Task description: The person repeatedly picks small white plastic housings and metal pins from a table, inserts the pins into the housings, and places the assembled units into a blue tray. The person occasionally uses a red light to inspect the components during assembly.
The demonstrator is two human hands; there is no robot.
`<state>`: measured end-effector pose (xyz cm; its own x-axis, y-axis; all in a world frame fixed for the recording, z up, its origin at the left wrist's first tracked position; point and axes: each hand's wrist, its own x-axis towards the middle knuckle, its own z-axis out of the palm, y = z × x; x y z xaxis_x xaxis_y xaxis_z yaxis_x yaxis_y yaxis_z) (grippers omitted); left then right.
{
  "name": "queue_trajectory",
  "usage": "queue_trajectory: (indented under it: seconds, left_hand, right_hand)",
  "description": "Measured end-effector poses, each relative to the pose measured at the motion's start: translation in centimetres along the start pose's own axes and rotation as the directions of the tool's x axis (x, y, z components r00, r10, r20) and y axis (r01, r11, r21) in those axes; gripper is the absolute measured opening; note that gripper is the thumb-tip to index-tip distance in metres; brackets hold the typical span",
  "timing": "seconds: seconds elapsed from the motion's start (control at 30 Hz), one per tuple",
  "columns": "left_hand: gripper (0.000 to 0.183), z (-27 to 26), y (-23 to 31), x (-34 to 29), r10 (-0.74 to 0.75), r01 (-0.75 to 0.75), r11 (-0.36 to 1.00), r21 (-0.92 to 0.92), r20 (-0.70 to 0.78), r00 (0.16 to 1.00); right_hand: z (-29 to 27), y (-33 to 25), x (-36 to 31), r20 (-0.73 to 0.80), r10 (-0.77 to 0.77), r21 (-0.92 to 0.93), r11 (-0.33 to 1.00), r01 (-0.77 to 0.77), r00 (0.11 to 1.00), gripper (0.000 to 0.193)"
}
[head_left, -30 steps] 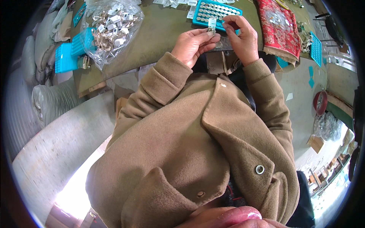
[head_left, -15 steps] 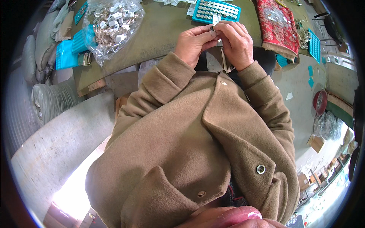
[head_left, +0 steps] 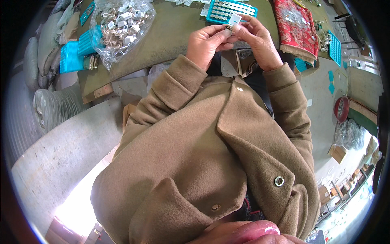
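Note:
At the table's near edge my two hands meet fingertip to fingertip. My left hand [head_left: 206, 42] is closed in a pinch on a small metal part [head_left: 229, 28], mostly covered by the fingers. My right hand [head_left: 260, 44] has its thumb and fingers closed on a small white square piece [head_left: 235, 18], which sticks up above the fingertips. Whether the two pieces are joined cannot be made out. Just beyond the hands lies a turquoise tray [head_left: 209, 17] with rows of round silvery pieces.
A clear plastic bag [head_left: 138, 38] of small metal and white parts stands on the green table [head_left: 170, 36] at left, by turquoise trays [head_left: 70, 57]. At right lies a red patterned cloth [head_left: 290, 38] with small clear pieces. A red bowl [head_left: 342, 109] is farther right, below table height.
My right hand has turned and shifted slightly right, its fingers opening up more. The white square piece has tilted to the right and shows more fully. My left hand has barely moved.

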<state>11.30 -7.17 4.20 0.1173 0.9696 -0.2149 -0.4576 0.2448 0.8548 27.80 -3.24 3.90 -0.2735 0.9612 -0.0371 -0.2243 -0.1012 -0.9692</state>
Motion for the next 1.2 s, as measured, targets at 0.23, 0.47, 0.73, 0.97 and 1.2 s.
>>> queue_trajectory:
  seconds: [0.23, 0.47, 0.73, 0.97, 1.2]
  left_hand:
    - [0.023, 0.1, 0.0, -0.1, -0.169, 0.169, 0.968, -0.187, 0.016, 0.986]
    - [0.022, -1.8, -0.6, 0.5, -0.401, 0.445, 0.765, -0.466, 0.195, 0.895]
    - [0.021, -1.3, -1.6, 0.7, -0.465, 0.500, 0.588, -0.636, 0.241, 0.852]
    - [0.020, -1.1, -1.4, 1.2, -0.480, 0.513, 0.579, -0.634, 0.243, 0.843]
    - [0.025, -0.9, -1.0, 1.7, -0.524, 0.595, 0.595, -0.540, 0.301, 0.797]
  right_hand:
    - [1.0, -0.1, -0.4, 0.014, -0.079, -0.255, 0.964, 0.080, 0.997, 0.026]
    - [0.7, -0.2, -0.3, 0.087, 0.131, 0.227, 0.963, -0.147, 0.988, 0.024]
    - [-0.8, 1.0, 0.5, 0.194, 0.140, 0.269, 0.944, -0.190, 0.971, 0.029]
    - [-0.9, 0.4, -0.4, 0.224, -0.108, -0.367, 0.911, 0.186, 0.969, 0.043]
    - [-1.1, 0.0, 0.2, 0.274, -0.490, -0.672, 0.518, 0.529, 0.828, 0.032]
